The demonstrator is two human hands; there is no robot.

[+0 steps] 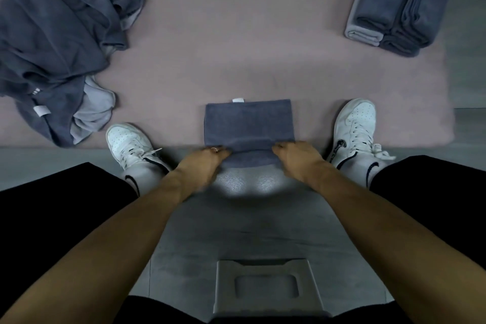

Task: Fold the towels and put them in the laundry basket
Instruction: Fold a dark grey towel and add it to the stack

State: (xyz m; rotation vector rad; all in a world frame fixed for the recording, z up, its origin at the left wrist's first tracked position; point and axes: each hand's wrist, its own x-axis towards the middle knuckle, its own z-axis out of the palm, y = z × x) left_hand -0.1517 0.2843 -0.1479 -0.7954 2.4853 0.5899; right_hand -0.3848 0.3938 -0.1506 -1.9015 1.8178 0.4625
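Observation:
A dark blue-grey towel (248, 119) lies folded into a rectangle on the pink mat (236, 42), its near edge hanging over onto the grey floor. My left hand (203, 156) grips the towel's near left corner with curled fingers. My right hand (295, 155) grips the near right corner the same way. A white tag (238, 100) shows at the towel's far edge. No laundry basket is in view.
A heap of unfolded dark and light grey towels (52, 42) lies at the far left. A stack of folded towels (394, 8) sits at the far right. My white shoes (128, 143) (353, 129) flank the towel. A grey stool (265, 287) stands below me.

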